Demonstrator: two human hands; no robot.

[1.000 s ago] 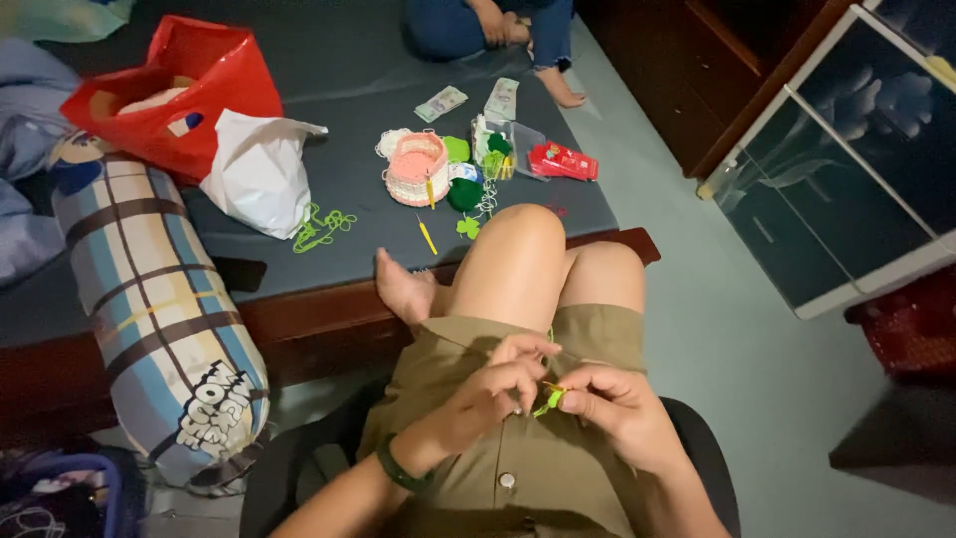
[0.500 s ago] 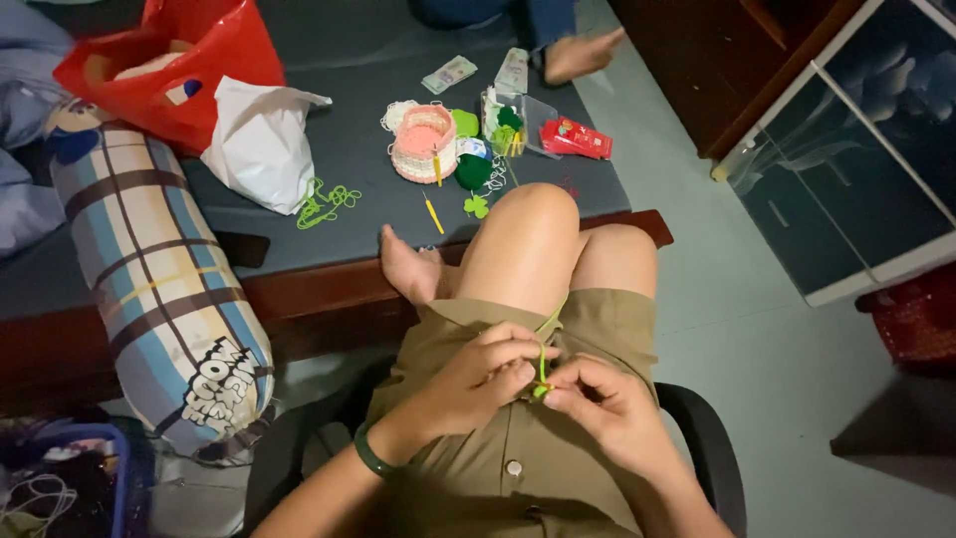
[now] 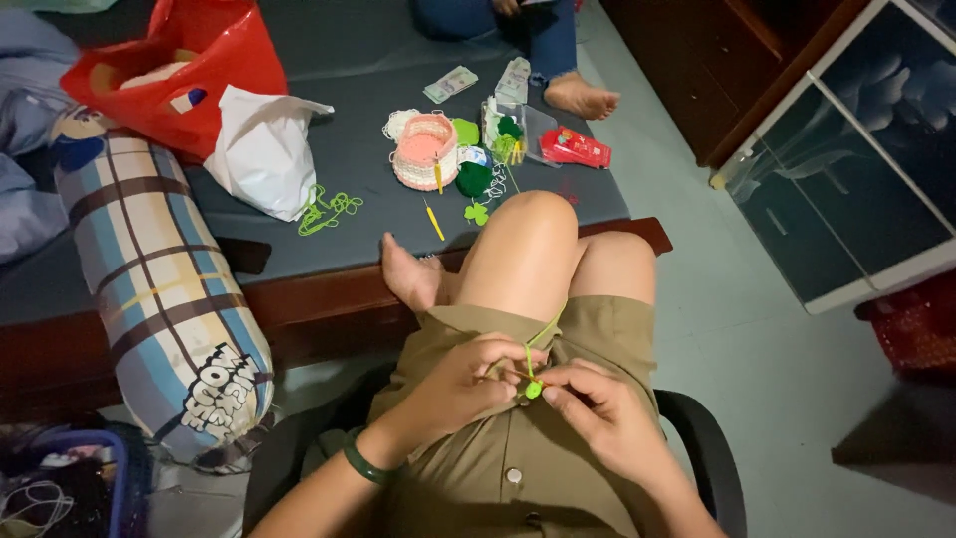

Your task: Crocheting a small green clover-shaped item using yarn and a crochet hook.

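Observation:
My left hand (image 3: 460, 387) and my right hand (image 3: 600, 416) meet over my lap, low in the head view. Between their fingertips they pinch a small green crochet piece (image 3: 533, 390). A light green yarn strand (image 3: 546, 332) runs up from it across my olive shorts towards my raised knee. The left wrist wears a dark green bangle (image 3: 364, 465). I sit in a black chair with one bare foot resting on the wooden edge of the platform.
On the grey mat (image 3: 358, 229) lie a pink crochet basket (image 3: 424, 151), green yarn balls (image 3: 474, 177), a yellow hook (image 3: 434, 219), loose green yarn (image 3: 327, 210), a white bag (image 3: 263, 149) and a red bag (image 3: 189, 70). A plaid bolster (image 3: 164, 289) lies left. Another person's foot (image 3: 581, 98) rests at the top.
The view has shifted down and slightly nearer. My hands stay together on the green piece, with small finger movements; the yarn strand now stands more upright.

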